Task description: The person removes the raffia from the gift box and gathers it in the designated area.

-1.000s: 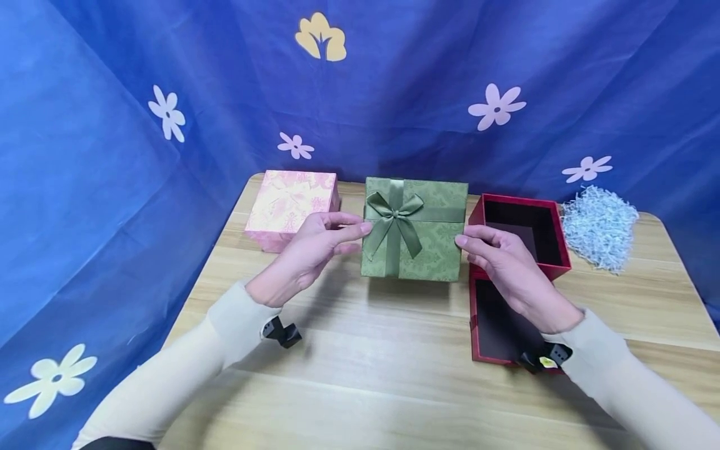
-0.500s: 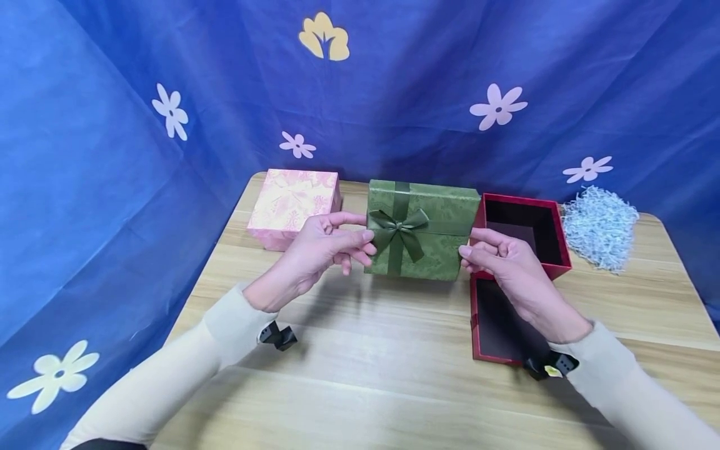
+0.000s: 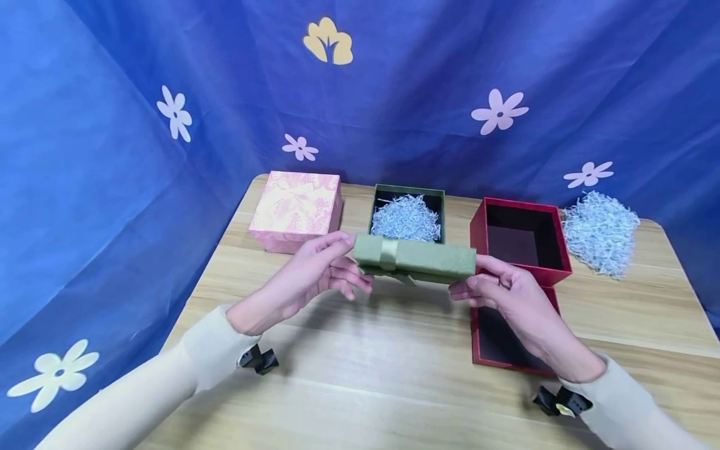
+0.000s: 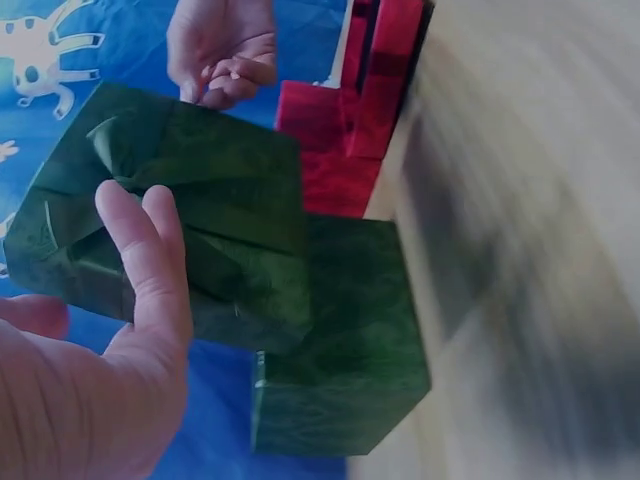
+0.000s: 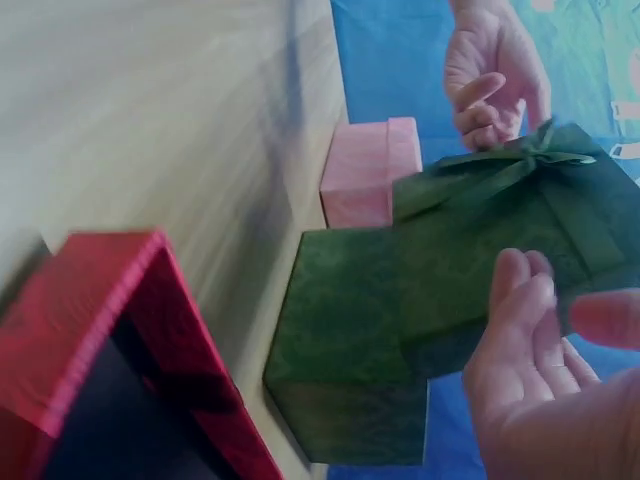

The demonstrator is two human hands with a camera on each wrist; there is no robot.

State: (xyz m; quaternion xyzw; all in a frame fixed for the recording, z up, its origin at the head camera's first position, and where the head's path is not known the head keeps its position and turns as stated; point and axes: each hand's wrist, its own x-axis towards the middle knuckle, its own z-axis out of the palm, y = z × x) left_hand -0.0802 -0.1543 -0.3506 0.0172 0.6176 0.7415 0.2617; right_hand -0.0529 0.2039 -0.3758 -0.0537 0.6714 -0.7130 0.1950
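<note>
Both hands hold up a green gift box lid [image 3: 433, 257] by its two ends, above the table. Its side faces up in the head view, and its bow shows on the face in the left wrist view. My left hand [image 3: 306, 278] pinches the left end, and my right hand [image 3: 520, 300] grips the right end. Just behind the lid stands the green box [image 5: 340, 310], open at the top. Light blue shredded paper [image 3: 406, 217] lies inside it. The lid hides the box's front in the head view.
To the left is a closed pink box [image 3: 295, 203]. A red open box [image 3: 520, 269] stands on the right, with its red lid [image 3: 512, 340] upturned in front. Another heap of blue shredded paper [image 3: 600, 232] lies at the far right. A blue curtain [image 3: 394, 94] hangs behind.
The green lid has come off the box toward me and tipped so its side faces up. Both hands have moved with it, and the shredded paper in the box is now visible.
</note>
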